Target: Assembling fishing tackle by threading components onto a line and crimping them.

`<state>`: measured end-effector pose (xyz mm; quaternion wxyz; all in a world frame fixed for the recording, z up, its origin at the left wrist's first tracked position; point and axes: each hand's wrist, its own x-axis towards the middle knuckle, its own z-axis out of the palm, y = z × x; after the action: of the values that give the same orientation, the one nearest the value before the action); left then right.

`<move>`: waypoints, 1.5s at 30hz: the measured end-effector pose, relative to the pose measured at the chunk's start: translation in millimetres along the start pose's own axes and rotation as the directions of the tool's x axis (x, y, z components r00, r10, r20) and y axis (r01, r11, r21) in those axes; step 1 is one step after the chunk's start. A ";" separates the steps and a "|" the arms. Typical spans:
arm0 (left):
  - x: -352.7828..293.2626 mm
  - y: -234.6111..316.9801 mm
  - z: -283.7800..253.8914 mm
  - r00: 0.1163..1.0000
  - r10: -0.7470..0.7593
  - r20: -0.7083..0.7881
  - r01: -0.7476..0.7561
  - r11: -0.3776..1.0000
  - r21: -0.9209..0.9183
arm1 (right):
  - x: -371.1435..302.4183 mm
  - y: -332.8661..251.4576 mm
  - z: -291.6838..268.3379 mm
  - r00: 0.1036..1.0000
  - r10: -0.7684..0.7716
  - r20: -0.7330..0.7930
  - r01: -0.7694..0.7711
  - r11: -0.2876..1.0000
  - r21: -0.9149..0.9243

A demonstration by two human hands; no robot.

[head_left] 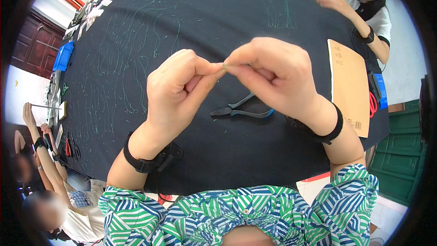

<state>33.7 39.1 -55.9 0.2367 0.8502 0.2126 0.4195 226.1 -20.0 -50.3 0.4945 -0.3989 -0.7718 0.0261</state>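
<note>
My left hand [175,86] and my right hand [282,73] meet above the black cloth, each pinching with thumb and forefinger. Their fingertips touch, and whatever lies between them is too small to make out. Below my right hand lie pliers [233,109] with dark jaws and blue-black handles spread apart; part of one handle is hidden behind that hand. Thin green strands [124,79], some looped, are spread over the cloth to the left of my hands. More green strands [280,13] lie in a bunch at the far side.
A brown paper pad or envelope [348,91] lies at the right, beside red-handled scissors [373,105]. Blue trays [63,56] and tools line the left table edge. One person [371,13] sits far right; another [68,209] works at the left. Black cloth [214,155] covers the table.
</note>
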 end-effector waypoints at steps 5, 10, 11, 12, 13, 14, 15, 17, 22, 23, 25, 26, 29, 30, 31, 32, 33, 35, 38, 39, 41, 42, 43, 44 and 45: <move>0.6 0.7 0.1 0.999 0.046 -0.014 -0.046 0.998 0.052 | -1.9 4.4 -3.0 0.956 0.286 0.073 -0.295 0.931 0.215; 0.1 -0.9 -1.4 0.996 0.082 -0.027 -0.081 0.996 0.044 | -4.6 10.6 2.2 0.815 0.504 0.286 -0.577 0.660 0.481; 0.0 -1.2 -1.5 0.996 0.083 -0.027 -0.081 0.996 0.042 | -5.0 10.3 3.6 0.814 0.505 0.285 -0.578 0.660 0.480; -0.3 -1.7 -2.0 0.997 0.068 -0.029 -0.067 0.997 0.029 | -5.1 9.8 6.2 0.790 0.524 0.319 -0.607 0.592 0.530; -0.7 -2.1 -2.0 0.998 0.054 -0.030 -0.053 0.998 0.015 | -5.8 9.5 9.0 0.765 0.538 0.354 -0.632 0.520 0.575; -1.1 -2.5 -1.2 0.998 0.053 -0.030 -0.052 0.999 0.016 | -8.3 10.2 13.4 0.765 0.538 0.355 -0.632 0.519 0.576; -1.4 -3.0 0.0 0.998 0.027 -0.050 -0.028 0.999 -0.021 | -11.7 11.1 18.3 0.775 0.530 0.345 -0.613 0.494 0.616; -2.3 -4.6 1.9 0.998 0.000 -0.071 -0.004 0.998 -0.058 | -14.5 8.8 19.2 0.784 0.522 0.336 -0.592 0.469 0.655; -0.7 -3.5 1.9 0.995 -0.056 -0.080 0.050 0.996 -0.074 | -7.2 -3.5 10.7 0.993 0.065 0.097 -0.072 0.995 0.069; 0.5 -2.0 1.4 0.995 -0.055 -0.080 0.049 0.996 -0.075 | -6.7 -4.4 10.0 0.996 -0.085 0.018 0.086 0.995 -0.043; 0.9 -1.8 -0.1 0.999 0.013 -0.030 -0.013 1.000 -0.004 | -4.4 -5.5 5.8 0.996 -0.079 0.036 0.081 0.995 -0.061; 0.6 -1.9 -0.3 0.999 0.012 -0.030 -0.012 1.000 -0.003 | -2.7 -3.9 5.1 0.997 -0.078 0.013 0.078 0.995 -0.059; 0.6 -1.8 1.4 0.999 0.031 -0.027 -0.031 1.000 0.000 | -2.0 0.5 -0.2 0.999 -0.045 -0.003 0.045 0.998 -0.045; 0.8 -1.0 0.9 0.999 0.035 -0.017 -0.035 0.999 0.021 | -2.0 -0.9 -1.3 0.997 0.071 0.004 -0.071 0.997 0.003; 0.8 -0.5 0.6 0.999 0.040 -0.008 -0.040 0.998 0.043 | -1.9 -1.6 -1.8 0.982 0.186 0.017 -0.187 0.981 0.050; 0.4 -0.2 0.2 0.999 0.040 -0.007 -0.040 0.998 0.044 | -1.2 0.7 0.0 0.980 0.199 0.004 -0.198 0.976 0.093; -0.2 -0.3 0.0 0.999 0.034 -0.010 -0.034 0.998 0.049 | -1.8 3.4 -0.2 0.980 0.200 0.003 -0.200 0.976 0.091; -0.8 -0.2 -0.3 1.000 0.028 -0.012 -0.028 0.998 0.055 | -4.1 8.1 -1.1 0.937 0.329 0.113 -0.346 0.919 0.190; -1.0 -0.1 0.3 1.000 0.018 -0.013 -0.017 0.999 0.046 | -6.6 10.4 3.8 0.871 0.458 0.176 -0.490 0.791 0.367; -0.9 -0.3 0.5 1.000 0.009 -0.017 -0.008 1.000 0.028 | -7.4 11.0 5.4 0.871 0.459 0.175 -0.490 0.791 0.365; -0.7 -0.8 1.9 1.000 0.001 -0.020 -0.001 1.000 0.008 | -9.2 11.5 8.6 0.807 0.517 0.287 -0.581 0.604 0.546; -1.2 -1.6 1.9 0.999 -0.013 -0.033 0.013 1.000 -0.012 | -9.8 11.0 11.7 0.807 0.516 0.287 -0.580 0.603 0.548; -1.6 -2.3 1.9 0.999 -0.028 -0.046 0.027 0.999 -0.032 | -10.8 9.7 14.7 0.797 0.523 0.303 -0.590 0.566 0.575; -2.1 -3.0 1.8 0.999 -0.029 -0.046 0.028 0.999 -0.030 | -11.8 8.4 16.5 0.786 0.530 0.319 -0.600 0.528 0.601; -2.2 -3.6 1.4 0.998 -0.043 -0.053 0.041 0.998 -0.048 | -12.6 7.3 16.0 0.786 0.529 0.319 -0.600 0.527 0.602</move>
<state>33.1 40.5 -60.1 0.2593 0.8281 0.2269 0.4421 220.3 -17.4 -70.9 0.5303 -0.4170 -0.5589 0.4822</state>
